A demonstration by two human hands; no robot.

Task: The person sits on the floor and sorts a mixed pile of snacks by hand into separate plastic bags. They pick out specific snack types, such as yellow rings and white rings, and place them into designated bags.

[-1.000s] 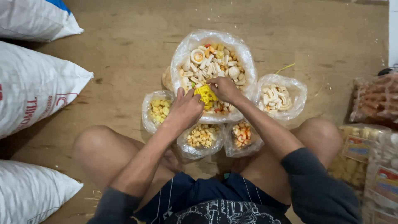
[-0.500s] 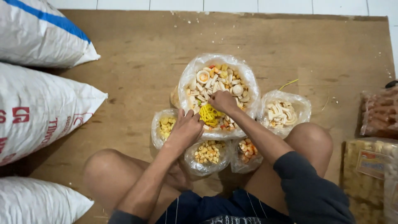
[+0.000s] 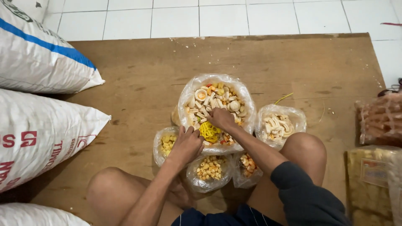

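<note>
A big clear plastic bag (image 3: 187, 97) full of mixed crackers, pale, yellow and orange, sits open on a brown board between my knees. My right hand (image 3: 221, 119) is inside it, fingers curled down among the crackers beside a yellow netted piece (image 3: 208, 131). My left hand (image 3: 187, 143) rests at the bag's near left edge, fingers bent on the plastic. Around the big bag stand smaller bags: yellow pieces (image 3: 166, 143) on the left, round yellow crackers (image 3: 209, 168) in front, orange pieces (image 3: 248, 165), and white sticks (image 3: 278, 124) on the right.
White woven sacks (image 3: 39, 62) lie stacked along the left. Packets of packed crackers (image 3: 379, 119) lie at the right edge. The brown board (image 3: 138, 75) reaches back to a white tiled floor (image 3: 217, 16). My bare knees (image 3: 307, 148) flank the bags.
The view has tilted up, showing more board and tiled floor. Both hands stay at the big bag; the right hand has shifted slightly among the crackers.
</note>
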